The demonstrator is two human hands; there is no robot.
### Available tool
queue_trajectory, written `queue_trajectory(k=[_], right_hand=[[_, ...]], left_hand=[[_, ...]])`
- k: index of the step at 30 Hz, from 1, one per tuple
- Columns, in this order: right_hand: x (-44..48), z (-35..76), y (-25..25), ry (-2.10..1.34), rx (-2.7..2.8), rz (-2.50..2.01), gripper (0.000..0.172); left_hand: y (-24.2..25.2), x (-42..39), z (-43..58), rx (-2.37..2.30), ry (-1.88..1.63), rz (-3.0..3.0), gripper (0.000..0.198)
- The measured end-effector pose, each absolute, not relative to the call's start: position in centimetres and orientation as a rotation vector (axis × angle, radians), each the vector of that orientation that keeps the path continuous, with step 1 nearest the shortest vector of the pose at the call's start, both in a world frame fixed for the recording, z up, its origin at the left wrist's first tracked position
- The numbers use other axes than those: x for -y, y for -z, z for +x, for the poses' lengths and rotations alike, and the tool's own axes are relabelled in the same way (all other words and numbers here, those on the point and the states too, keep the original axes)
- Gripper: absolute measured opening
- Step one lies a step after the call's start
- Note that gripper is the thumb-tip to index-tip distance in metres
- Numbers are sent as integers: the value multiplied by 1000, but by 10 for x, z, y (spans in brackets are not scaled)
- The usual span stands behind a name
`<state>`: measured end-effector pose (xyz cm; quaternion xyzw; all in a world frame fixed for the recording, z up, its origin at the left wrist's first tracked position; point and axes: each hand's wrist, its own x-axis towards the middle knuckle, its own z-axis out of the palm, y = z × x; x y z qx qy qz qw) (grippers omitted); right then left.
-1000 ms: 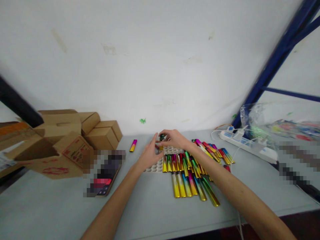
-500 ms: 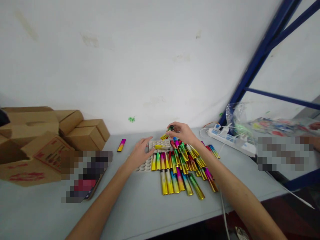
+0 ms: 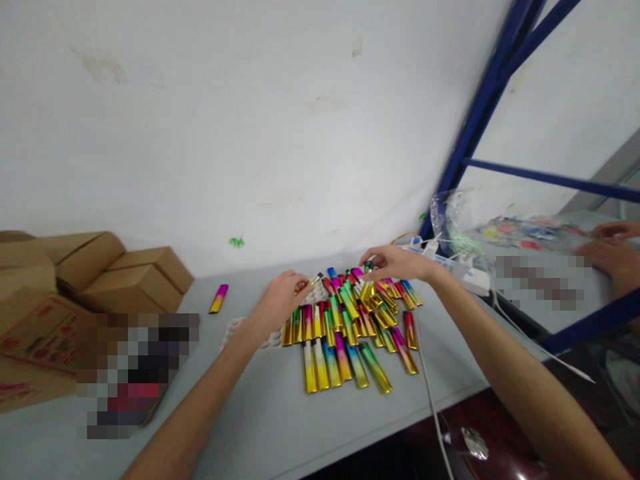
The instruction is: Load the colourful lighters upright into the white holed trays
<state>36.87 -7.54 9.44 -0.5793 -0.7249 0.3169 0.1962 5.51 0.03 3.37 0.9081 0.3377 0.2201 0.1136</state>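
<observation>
My left hand point(image 3: 286, 292) is closed, its thumb and fingers pinching a gold-coloured lighter point(image 3: 316, 279) with a dark top. Beneath it lies a pale tray point(image 3: 273, 340) with rows of round hollows, partly covered by my arm and other lighters. At the far side of a heap of shiny lighters point(image 3: 350, 303), my right hand point(image 3: 393, 262) has its fingers curled round a lighter point(image 3: 369, 266) with a green and dark end; most of that piece is hidden. Several more lighters point(image 3: 330, 363) lie side by side in a row at the front.
One pink-and-gold lighter point(image 3: 219, 299) lies apart on the left. Cardboard boxes point(image 3: 145, 277) and a blurred-out object point(image 3: 140, 373) stand further left. On the right are a power strip point(image 3: 473, 279), a white cable point(image 3: 429, 380), a blue metal frame point(image 3: 470, 120) and another person's hands point(image 3: 613, 250).
My left hand has gone from open to pinching the lighter that lay on the tray. My right hand has moved right, over the heap. The view has turned to the right.
</observation>
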Motion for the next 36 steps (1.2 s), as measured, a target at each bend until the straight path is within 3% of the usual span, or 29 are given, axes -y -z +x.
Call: queue_trajectory(k=[4, 7, 9, 16, 28, 32, 36], right_hand=[[62, 370, -91, -973, 2140, -1771, 66], [56, 364, -82, -809, 2202, -1774, 55], [56, 360, -75, -744, 2210, -1737, 49], [62, 353, -59, -435, 2179, -1575, 43], [72, 352, -35, -342, 1865, -1391, 23], [80, 354, -32, -198, 1949, -1387, 32], [81, 347, -12, -146, 2081, -1574, 58]], left_hand=[[-52, 24, 86, -1047, -597, 2457, 32], [-48, 38, 116, -1120, -534, 2471, 27], [-40, 44, 131, -1142, -547, 2491, 35], [-32, 47, 141, -1203, -560, 2552, 33], [-26, 55, 92, -921, -628, 2398, 29], [-21, 72, 67, -938, -746, 2596, 32], [-11, 88, 63, -986, -692, 2759, 62]])
